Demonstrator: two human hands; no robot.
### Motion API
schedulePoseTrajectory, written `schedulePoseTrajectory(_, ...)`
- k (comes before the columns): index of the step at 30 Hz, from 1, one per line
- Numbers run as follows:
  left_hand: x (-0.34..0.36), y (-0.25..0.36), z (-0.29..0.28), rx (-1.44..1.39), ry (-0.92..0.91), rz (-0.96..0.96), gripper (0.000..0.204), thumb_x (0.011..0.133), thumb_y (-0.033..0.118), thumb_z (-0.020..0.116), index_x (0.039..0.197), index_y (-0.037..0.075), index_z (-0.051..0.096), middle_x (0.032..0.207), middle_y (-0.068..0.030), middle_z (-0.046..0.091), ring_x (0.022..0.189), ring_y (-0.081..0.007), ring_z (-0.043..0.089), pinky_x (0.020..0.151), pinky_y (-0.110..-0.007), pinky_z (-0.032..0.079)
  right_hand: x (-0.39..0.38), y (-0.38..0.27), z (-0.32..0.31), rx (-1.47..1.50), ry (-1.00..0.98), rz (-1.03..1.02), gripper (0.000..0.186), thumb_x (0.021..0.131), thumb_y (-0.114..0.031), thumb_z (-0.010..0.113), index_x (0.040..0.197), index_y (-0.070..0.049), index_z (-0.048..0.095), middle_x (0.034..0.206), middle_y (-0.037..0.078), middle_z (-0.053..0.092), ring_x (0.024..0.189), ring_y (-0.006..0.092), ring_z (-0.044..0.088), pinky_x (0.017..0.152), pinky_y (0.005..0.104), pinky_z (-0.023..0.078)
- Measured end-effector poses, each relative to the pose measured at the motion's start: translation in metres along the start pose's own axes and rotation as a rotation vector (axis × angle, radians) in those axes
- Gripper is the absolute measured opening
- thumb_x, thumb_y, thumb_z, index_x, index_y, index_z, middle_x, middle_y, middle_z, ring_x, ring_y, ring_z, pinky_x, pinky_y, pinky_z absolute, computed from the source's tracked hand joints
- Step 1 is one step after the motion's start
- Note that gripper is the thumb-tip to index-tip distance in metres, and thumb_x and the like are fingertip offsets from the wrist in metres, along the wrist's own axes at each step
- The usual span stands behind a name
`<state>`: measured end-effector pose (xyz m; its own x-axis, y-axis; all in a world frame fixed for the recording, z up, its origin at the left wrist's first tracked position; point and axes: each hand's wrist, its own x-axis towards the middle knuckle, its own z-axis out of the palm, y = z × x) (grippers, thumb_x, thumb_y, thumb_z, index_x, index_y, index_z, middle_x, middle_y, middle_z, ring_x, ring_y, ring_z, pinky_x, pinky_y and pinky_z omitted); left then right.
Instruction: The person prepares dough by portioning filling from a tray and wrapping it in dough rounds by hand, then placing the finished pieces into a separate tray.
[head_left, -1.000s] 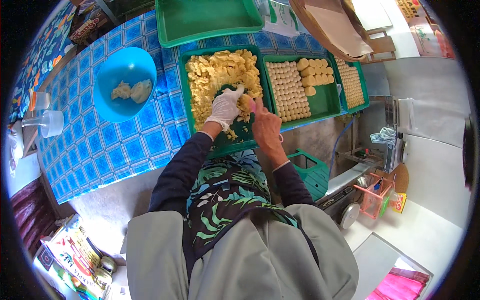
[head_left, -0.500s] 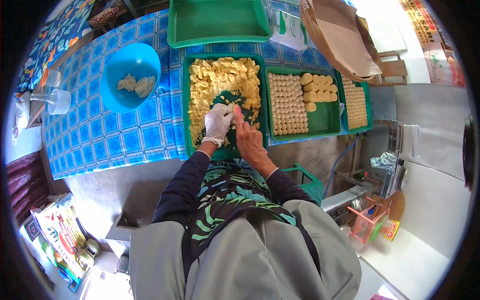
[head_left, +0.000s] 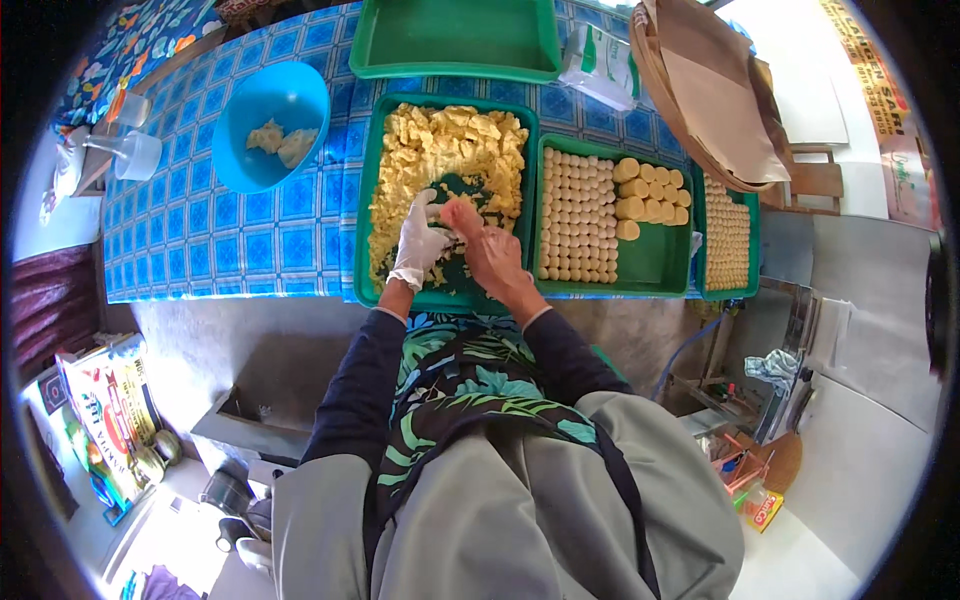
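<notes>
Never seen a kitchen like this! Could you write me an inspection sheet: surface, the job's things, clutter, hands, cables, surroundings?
Surface: blue checked tablecloth.
Job's things: green tray of crumbly yellow mixture; to its right, another tray with small round pieces and larger cylindrical pieces.
Clutter: blue bowl with two pale lumps; white-and-green packet; paper-lined woven tray.
Hands: left hand in a white glove, right hand bare; both together over the yellow mixture's tray. Whether they grip anything is unclear.
Cables: blue cable or hose below the table, at right.
Surroundings: wooden chair beyond the woven tray; cloth at lower right.
</notes>
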<state>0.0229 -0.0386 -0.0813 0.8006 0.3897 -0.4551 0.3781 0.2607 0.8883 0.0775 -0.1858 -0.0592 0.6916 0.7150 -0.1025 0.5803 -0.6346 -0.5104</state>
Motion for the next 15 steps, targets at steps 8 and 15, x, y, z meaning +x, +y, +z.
schedulePoseTrajectory(8, -0.014, 0.000, -0.002, -0.049, 0.090, 0.079, 0.079, 0.064, -0.013, 0.054, 0.142, -0.001, 0.042, 0.125, -0.0224, 0.058, 0.082, -0.0225, 0.068, 0.072, -0.029, 0.056, -0.008, -0.001, 0.008, -0.054, 0.001, -0.111, 0.072, 0.076, 0.001, 0.053, 0.144, -0.017, 0.040, 0.084, 0.020, 0.067, 0.075, 0.0394, 0.066, 0.061, 0.0500, 0.050)
schedulePoseTrajectory(15, 0.001, -0.008, -0.003, 0.676, 0.047, 0.625, 0.055, 0.072, 0.005, 0.066, 0.127, 0.011, 0.063, 0.115, -0.0213, 0.060, 0.084, -0.0357, 0.065, 0.077, -0.040, 0.053, -0.031, 0.016, -0.010, 0.008, -0.100, -0.048, 0.058, 0.082, -0.005, 0.053, 0.138, -0.020, 0.049, 0.083, 0.020, 0.067, 0.074, 0.0397, 0.066, 0.061, 0.0505, 0.050)
